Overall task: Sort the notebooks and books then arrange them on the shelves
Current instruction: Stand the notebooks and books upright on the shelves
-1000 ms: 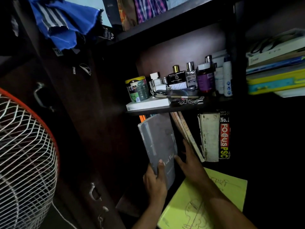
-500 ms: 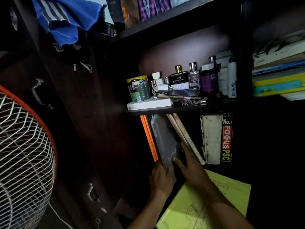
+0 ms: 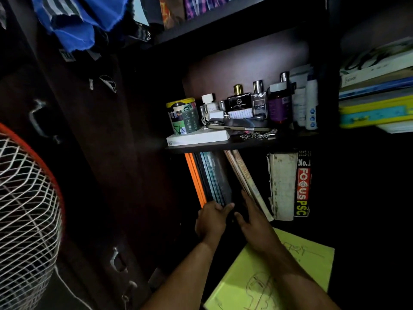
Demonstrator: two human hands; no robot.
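A dark grey book [image 3: 221, 175] stands upright in the lower shelf compartment, between a checked-spine notebook [image 3: 210, 175] next to an orange book [image 3: 194, 177] and some leaning thin books [image 3: 243, 175]. My left hand [image 3: 212, 218] presses its straight fingers against the grey book's lower edge. My right hand [image 3: 252, 215] lies flat against the leaning books, holding them aside. Further right stand a worn white book [image 3: 282, 184] and a black "Focus PSC" book [image 3: 302, 184]. A yellow-green notebook [image 3: 279, 276] lies under my right forearm.
The shelf board [image 3: 290, 142] above carries perfume bottles [image 3: 259, 104], a printed tin [image 3: 183, 117], a white box and a phone. A flat book stack [image 3: 375, 104] fills the right compartment. A fan [image 3: 24, 220] stands at left by the dark cupboard door [image 3: 100, 175]. Blue cloth [image 3: 78, 19] hangs overhead.
The grey book went from tilted in my left hand's grip to upright, pushed back into the row. My left hand let go and now presses it; my right hand stayed against the leaning books.
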